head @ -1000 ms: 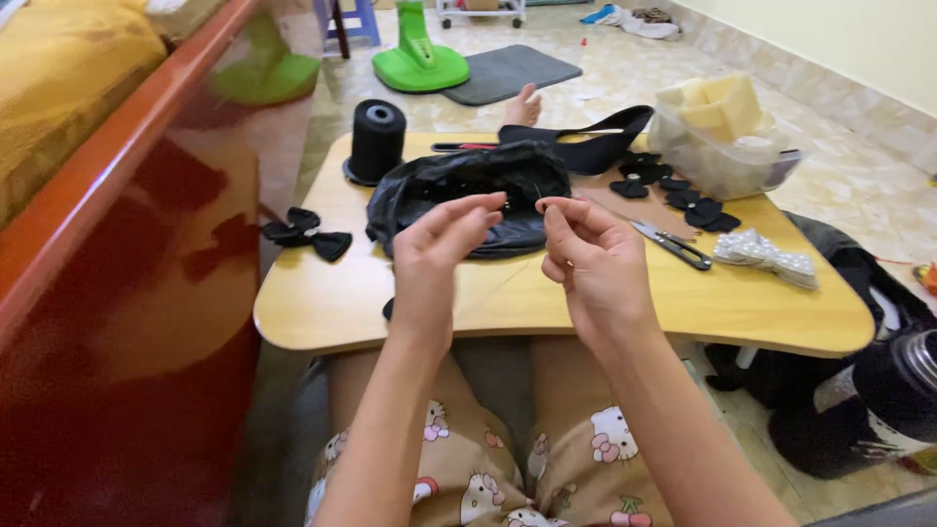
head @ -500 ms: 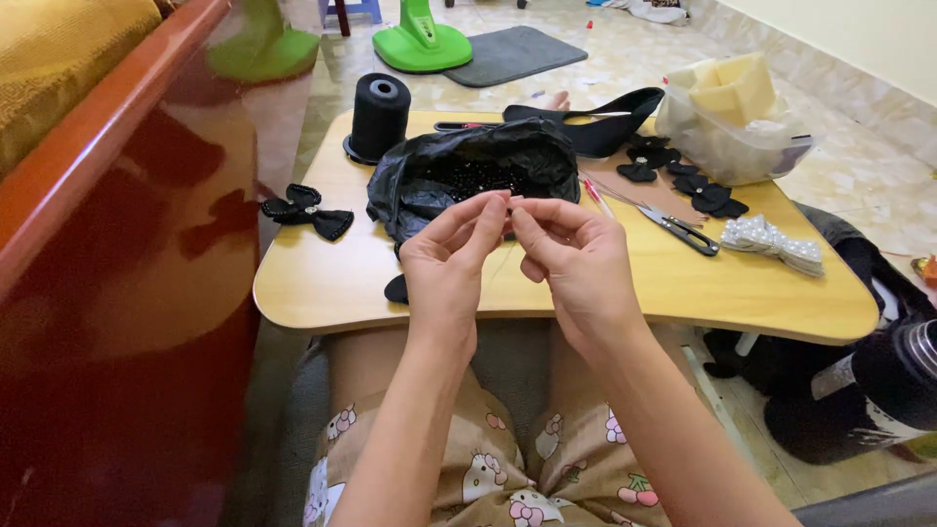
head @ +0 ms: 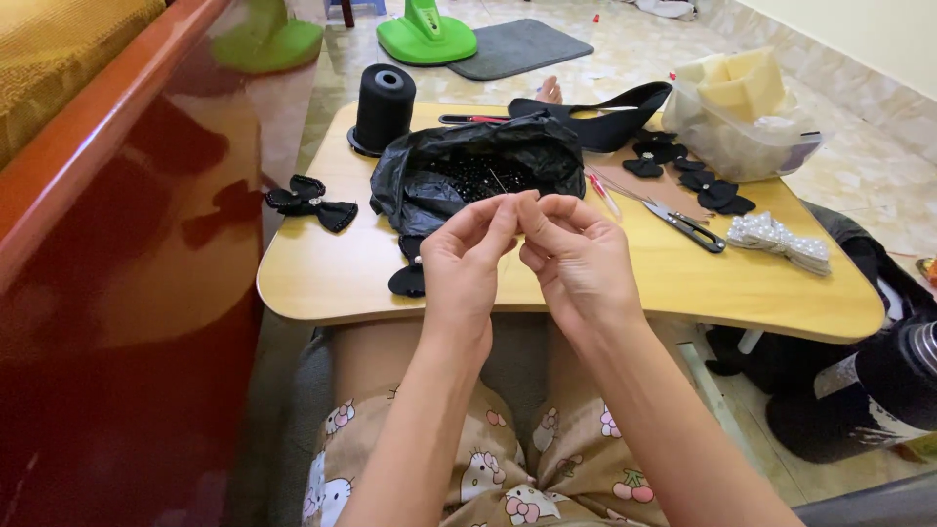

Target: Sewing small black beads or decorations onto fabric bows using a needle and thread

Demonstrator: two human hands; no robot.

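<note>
Left hand [head: 467, 256]: fingertips pinched together on something too small to tell, touching the right fingertips.
Right hand [head: 576, 256]: thumb and forefinger closed on a thin needle [head: 498, 180] pointing beyond the fingers.
Black bag of beads [head: 475, 174]: open, just beyond the fingertips.
Done: finished black bows [head: 310, 201] lie left of the fingers; others right.
Left: the small black piece [head: 407, 280] below the left fingers looks unfinished.

A black plastic bag [head: 468, 171] and black bows [head: 310, 201] lie on the pale yellow-wood table [head: 586, 283].
</note>
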